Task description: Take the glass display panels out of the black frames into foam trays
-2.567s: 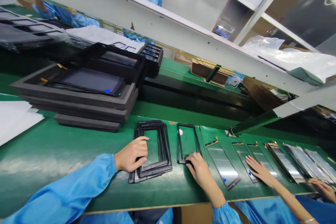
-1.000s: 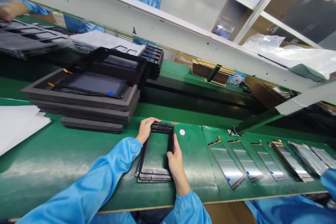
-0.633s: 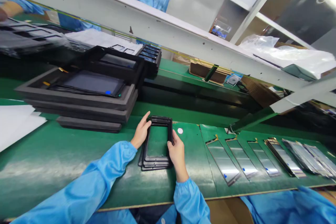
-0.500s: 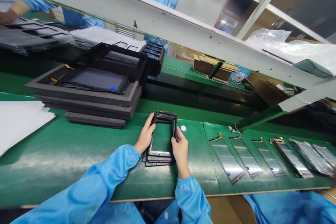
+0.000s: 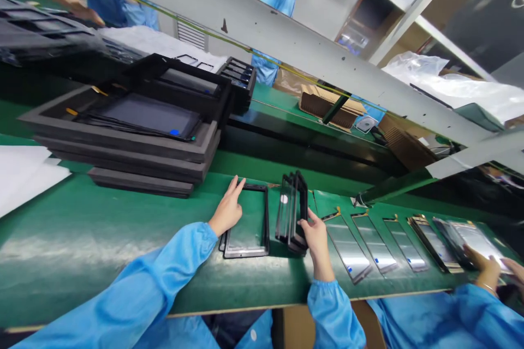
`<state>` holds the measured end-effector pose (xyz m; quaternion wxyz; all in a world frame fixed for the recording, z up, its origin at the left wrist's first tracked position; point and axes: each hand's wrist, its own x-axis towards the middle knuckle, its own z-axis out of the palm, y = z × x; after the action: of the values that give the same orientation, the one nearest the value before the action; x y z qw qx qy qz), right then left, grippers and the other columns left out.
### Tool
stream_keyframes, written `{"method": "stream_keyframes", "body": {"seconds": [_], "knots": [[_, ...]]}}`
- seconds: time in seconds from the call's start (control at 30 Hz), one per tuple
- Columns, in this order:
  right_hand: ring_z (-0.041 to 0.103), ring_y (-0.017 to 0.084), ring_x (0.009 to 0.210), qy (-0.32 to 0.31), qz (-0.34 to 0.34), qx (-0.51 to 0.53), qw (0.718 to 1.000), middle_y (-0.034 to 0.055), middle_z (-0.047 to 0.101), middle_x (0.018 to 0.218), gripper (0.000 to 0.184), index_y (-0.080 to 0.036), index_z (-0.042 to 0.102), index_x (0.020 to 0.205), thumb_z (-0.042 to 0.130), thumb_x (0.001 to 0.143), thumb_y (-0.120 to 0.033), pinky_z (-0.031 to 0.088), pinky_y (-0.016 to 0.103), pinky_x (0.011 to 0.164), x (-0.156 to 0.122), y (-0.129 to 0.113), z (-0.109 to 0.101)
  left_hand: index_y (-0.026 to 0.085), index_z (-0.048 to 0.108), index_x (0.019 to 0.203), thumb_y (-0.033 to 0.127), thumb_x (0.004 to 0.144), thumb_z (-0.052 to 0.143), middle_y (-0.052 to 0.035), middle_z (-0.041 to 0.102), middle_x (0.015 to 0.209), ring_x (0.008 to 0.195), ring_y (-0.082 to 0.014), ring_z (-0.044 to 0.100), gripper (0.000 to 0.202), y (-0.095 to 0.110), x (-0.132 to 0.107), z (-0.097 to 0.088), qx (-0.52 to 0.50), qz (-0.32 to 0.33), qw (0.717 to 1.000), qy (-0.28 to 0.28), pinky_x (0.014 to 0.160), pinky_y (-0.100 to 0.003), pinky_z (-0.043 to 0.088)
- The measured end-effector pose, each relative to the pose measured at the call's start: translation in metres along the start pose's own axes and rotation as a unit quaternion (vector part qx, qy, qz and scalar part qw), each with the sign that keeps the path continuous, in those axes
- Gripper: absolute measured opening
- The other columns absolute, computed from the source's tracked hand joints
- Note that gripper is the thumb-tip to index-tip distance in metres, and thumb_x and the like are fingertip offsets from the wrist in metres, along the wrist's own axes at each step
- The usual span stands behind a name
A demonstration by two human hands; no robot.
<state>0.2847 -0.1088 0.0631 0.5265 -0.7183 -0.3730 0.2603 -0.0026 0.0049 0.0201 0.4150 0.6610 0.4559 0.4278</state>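
"Holding dark panels (image 5: 151, 113), the top foam tray (image 5: 164, 148) of the stack sits to your left on the worktop (image 5: 82, 245); a blue mark shows on the uppermost panel."

"And behind it, you have a smaller black tray (image 5: 249, 90), split by bars; its contents are too small to make out. How does your right grip (image 5: 317, 235) stand?"

"Clamped, thumb against fingers, on the right side of the raised frames (image 5: 303, 202). You hold several, tilted nearly on edge, just right of the flat frames (image 5: 245, 253). I can't tell whether they touch the worktop."

"Your left grip (image 5: 227, 212)?"

"Apart: your fingers are spread, touching the left edge of the flat frames, which lie on the worktop."
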Motion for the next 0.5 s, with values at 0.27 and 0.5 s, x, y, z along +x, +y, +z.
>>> {"method": "stream_keyframes", "body": {"seconds": [0.27,0.5], "knots": [[0.073,0.024,0.093,0.025,-0.093,-0.160,0.982,0.0142,0.078,0.116,0.035,-0.015,0.082,0.111,0.068,0.089,-0.038,0.056,0.042,0.094,-0.003,0.016,0.007,0.013,0.051,0.161,-0.004,0.070,0.051,-0.0126,0.029,0.177,0.161,-0.0297,0.032,0.093,0.005,0.009,-0.010,0.048,-0.016,0.999,-0.001,0.132,-0.040,0.031],[0.067,0.022,0.075,0.060,-0.127,-0.177,0.974,0.0089,0.070,0.090,0.052,-0.012,0.083,0.121,0.050,0.098,-0.045,0.052,0.034,0.075,-0.007,0.012,0.006,0.020,0.068,0.146,0.023,0.087,0.065,-0.0089,0.033,0.177,0.165,-0.0359,0.019,0.059,0.028,0.012,-0.025,0.038,0.003,0.998,0.055,0.134,-0.056,0.019]]}}
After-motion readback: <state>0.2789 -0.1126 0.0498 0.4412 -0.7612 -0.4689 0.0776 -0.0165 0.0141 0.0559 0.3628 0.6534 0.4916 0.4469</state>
